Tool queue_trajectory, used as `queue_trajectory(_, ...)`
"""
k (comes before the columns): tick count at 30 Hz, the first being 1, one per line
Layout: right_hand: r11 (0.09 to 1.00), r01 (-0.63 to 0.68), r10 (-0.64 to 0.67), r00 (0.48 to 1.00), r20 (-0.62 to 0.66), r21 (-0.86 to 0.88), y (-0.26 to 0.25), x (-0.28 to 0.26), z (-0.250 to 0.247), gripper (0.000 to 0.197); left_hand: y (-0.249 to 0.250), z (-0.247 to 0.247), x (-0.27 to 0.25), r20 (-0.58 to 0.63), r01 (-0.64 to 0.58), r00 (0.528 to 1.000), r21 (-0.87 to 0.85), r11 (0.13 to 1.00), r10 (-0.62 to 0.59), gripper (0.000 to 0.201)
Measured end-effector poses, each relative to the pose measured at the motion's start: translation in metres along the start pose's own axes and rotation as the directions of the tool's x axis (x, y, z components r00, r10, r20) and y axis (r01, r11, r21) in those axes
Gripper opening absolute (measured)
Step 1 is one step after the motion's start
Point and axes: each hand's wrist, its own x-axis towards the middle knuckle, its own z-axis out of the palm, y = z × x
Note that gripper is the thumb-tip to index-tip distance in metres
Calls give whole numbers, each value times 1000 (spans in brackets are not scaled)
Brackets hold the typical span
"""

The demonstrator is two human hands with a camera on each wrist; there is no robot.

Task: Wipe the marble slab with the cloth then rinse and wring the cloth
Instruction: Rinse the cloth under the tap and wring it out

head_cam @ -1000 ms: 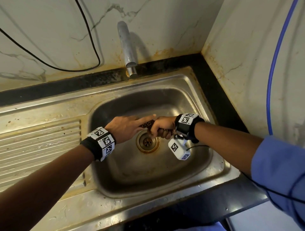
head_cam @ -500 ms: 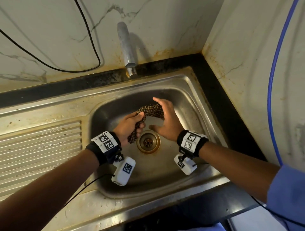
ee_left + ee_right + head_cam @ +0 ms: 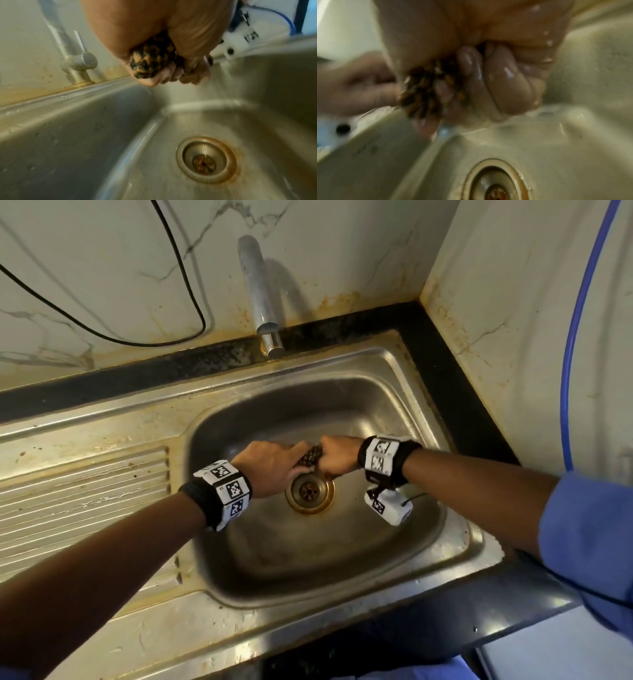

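The brown-and-tan checked cloth (image 3: 310, 457) is bunched into a tight roll over the steel sink (image 3: 421, 419), just above the drain (image 3: 310, 491). My left hand (image 3: 274, 465) grips its left end and my right hand (image 3: 337, 457) grips its right end, fists nearly touching. In the left wrist view a wad of cloth (image 3: 150, 60) bulges from my curled fingers, and thin drips fall toward the drain (image 3: 205, 159). The right wrist view is blurred: wet fingers (image 3: 503, 81) curl round the cloth (image 3: 423, 94). The marble slab is out of view.
A metal tap (image 3: 260, 299) stands behind the basin, no water running from it. The ribbed draining board (image 3: 82, 494) lies to the left. A black cable (image 3: 178, 268) hangs on the marble-patterned wall, and a blue hose (image 3: 579, 320) runs down the right wall.
Half a second ago my right hand was open beside the loosely hanging cloth held by my left. Now both hands clench the cloth, bunched tight over the drain, as they did a second ago.
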Motion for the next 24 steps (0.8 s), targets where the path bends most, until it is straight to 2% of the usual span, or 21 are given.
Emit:
queue_trajectory(1, 989, -95, 77, 985, 157, 111, 0, 0, -2, 14, 2, 2, 1, -13, -25, 1000, 26, 999, 26, 47)
queue_trajectory(3, 931, -261, 141, 903, 406, 256, 4, -3, -7, 25, 8, 4, 3, -37, -36, 999, 18, 999, 37, 45)
queue_trajectory(6, 889, -315, 111, 852, 511, 333, 12, -3, -15, 40, 5, 6, 9, -99, -30, 995, -8, 1000, 29, 46)
queue_trajectory(9, 881, -287, 66, 861, 504, 375, 16, 0, -23, 30, 3, 10, 11, -159, -7, 987, -162, 987, -19, 48)
queue_trajectory(12, 788, -247, -26, 901, 433, 564, 19, -2, -28, 7, 3, 14, 12, -225, 41, 966, -352, 935, -127, 46)
queue_trajectory(13, 736, -202, -66, 929, 365, 646, 20, -4, -28, 15, 2, 16, 13, -231, 71, 957, -409, 910, -178, 44)
queue_trajectory(14, 691, -119, -91, 964, 249, 713, 22, -4, -26, 32, 1, 17, 13, -222, 111, 944, -484, 868, -245, 41)
queue_trajectory(15, 673, -6, -96, 991, 95, 739, 25, -5, -23, 49, 0, 20, 13, -194, 154, 926, -589, 793, -323, 36)
queue_trajectory(16, 697, 123, -97, 992, -77, 707, 28, -8, -20, 64, -1, 22, 13, -139, 188, 904, -722, 666, -405, 29)
queue_trajectory(17, 740, 244, -119, 965, -235, 627, 30, -11, -16, 76, 1, 24, 12, -59, 200, 877, -857, 474, -477, 20)
queue_trajectory(19, 798, 432, -219, 857, -466, 420, 34, -16, -7, 91, 7, 21, 11, 156, 188, 834, -982, 7, -530, 17)
queue_trajectory(20, 822, 473, -256, 805, -535, 319, 35, -18, -2, 94, 9, 17, 11, 259, 186, 824, -964, -190, -504, 19)
queue_trajectory(21, 847, 484, -280, 759, -588, 221, 35, -19, 4, 96, 11, 11, 10, 337, 191, 825, -922, -338, -454, 20)
queue_trajectory(22, 872, 474, -301, 715, -630, 121, 35, -19, 10, 96, 13, 4, 11, 387, 198, 835, -875, -442, -392, 21)
queue_trajectory(24, 913, 392, -358, 632, -688, -116, 34, -17, 20, 98, 16, -5, 13, 426, 207, 866, -781, -589, -261, 21)
